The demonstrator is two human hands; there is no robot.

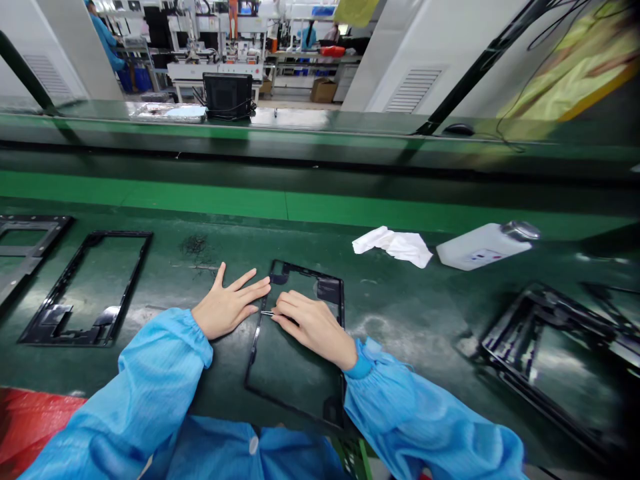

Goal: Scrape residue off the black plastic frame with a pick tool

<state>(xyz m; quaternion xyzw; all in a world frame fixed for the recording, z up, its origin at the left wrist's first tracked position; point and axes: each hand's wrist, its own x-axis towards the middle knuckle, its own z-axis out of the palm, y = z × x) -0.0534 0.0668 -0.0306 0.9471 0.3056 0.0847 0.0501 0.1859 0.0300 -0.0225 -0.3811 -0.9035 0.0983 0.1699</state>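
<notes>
A thin black rectangular frame lies on the green work surface in front of me. My left hand is spread open, its fingertips at the frame's upper left edge. In my right hand a small slim metal tool is pinched between thumb and fingers. The tool's tip touches or nearly touches the frame's left side bar; its kind is hard to make out, though it looks like a blade or tweezers tip. The rest of the tool is hidden in the hand.
Black frames lie at left, and a blurred stack of frames is at right. Dark scraps are beyond my left hand. A crumpled white cloth and a white bottle lie at the back right. A raised shelf edge runs behind.
</notes>
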